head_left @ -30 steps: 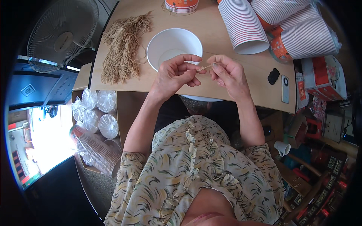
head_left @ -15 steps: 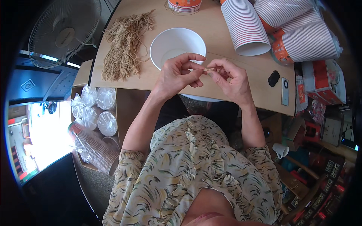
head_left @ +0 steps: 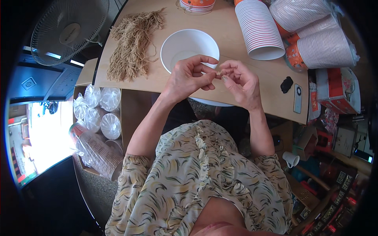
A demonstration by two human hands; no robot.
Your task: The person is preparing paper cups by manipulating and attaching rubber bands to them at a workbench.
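Both hands are raised over the table's near edge, fingertips almost meeting. Between them is a short bit of tan string [head_left: 219, 73], too small to make out fully. My left hand [head_left: 189, 75] pinches it with thumb and forefinger, the other fingers loosely curled. My right hand [head_left: 242, 83] pinches the same bit from the other side with thumb and fingertips. Just behind my left hand stands a round white tub [head_left: 172, 46], its inside showing. To the left lies a loose heap of tan string [head_left: 132, 47], with strands straying toward the tub.
A stack of paper tubs [head_left: 260, 33] lies at the back right, beside plastic-wrapped stacks [head_left: 327, 47]. An orange tub [head_left: 197, 5] stands at the far edge. A black lump [head_left: 286, 84] and a phone-like slab [head_left: 297, 103] lie at right. A fan [head_left: 71, 33] stands left.
The view has shifted slightly. My hands stay together on the bit of string, with the right fingers a little more spread.
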